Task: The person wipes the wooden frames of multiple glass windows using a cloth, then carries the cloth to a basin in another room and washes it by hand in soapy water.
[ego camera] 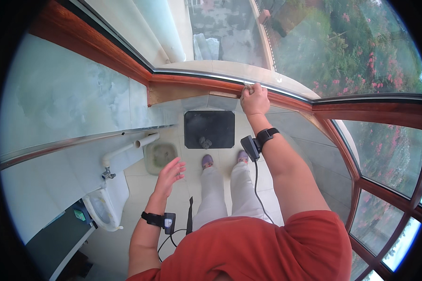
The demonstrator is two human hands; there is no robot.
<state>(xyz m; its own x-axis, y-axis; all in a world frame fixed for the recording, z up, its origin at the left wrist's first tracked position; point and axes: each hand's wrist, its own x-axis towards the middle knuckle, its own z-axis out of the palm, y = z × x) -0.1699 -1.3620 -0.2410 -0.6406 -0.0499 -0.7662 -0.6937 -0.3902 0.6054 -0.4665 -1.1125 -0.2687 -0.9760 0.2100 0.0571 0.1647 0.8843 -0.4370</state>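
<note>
My right hand (256,100) is closed around a small greyish cloth (247,88), which touches the reddish-brown wooden window frame (204,78) at the metal track below the glass. Most of the cloth is hidden by my fingers. Lower and to the left, my left hand (170,175) hangs in the air with its fingers apart and holds nothing. Each wrist wears a black strap with a small device and a cable.
On the tiled floor ahead of my feet lies a black mat (211,126) with a dark clump (205,142) on it. To the left are a plastic basin (160,158), a white pipe (147,140) and a white urinal (103,207). Window panes curve round the right.
</note>
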